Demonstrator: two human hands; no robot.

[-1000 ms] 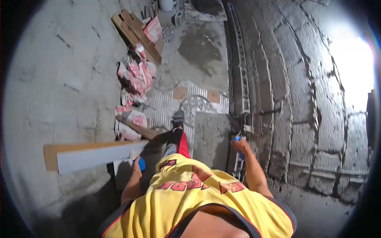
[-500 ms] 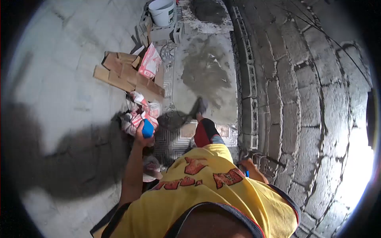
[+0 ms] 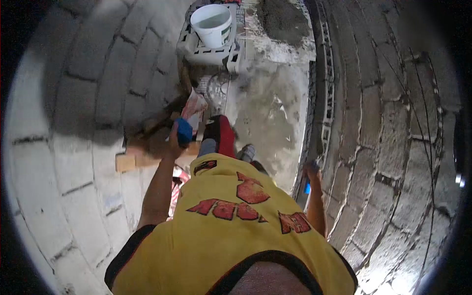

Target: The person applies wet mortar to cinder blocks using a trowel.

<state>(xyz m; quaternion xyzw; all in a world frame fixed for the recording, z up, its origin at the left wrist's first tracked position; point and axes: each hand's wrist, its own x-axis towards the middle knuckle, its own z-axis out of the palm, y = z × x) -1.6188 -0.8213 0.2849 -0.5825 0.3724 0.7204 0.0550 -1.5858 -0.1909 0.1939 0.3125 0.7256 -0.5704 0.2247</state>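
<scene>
My left hand (image 3: 175, 140) is closed around a blue block-like object (image 3: 185, 131), held out to the left of my body. What kind of object it is cannot be made out. My right hand (image 3: 311, 171), low by the right wall, is closed on something with a small blue part (image 3: 308, 188); the rest is hidden or too dark to name. Below the left hand, a red-and-white paper bag (image 3: 194, 105) leans among cardboard pieces (image 3: 140, 158).
A white bucket (image 3: 212, 29) stands on hollow concrete blocks (image 3: 209, 56) ahead. Wet grey mortar (image 3: 263, 118) covers part of the floor. Block walls (image 3: 366, 162) rise on both sides, with a row of hollow blocks (image 3: 327, 98) along the right one.
I have stepped forward, so the bucket and mortar patch appear nearer, and my left leg is now in front. The bag and cardboard have passed under my left arm. Both hands keep their hold.
</scene>
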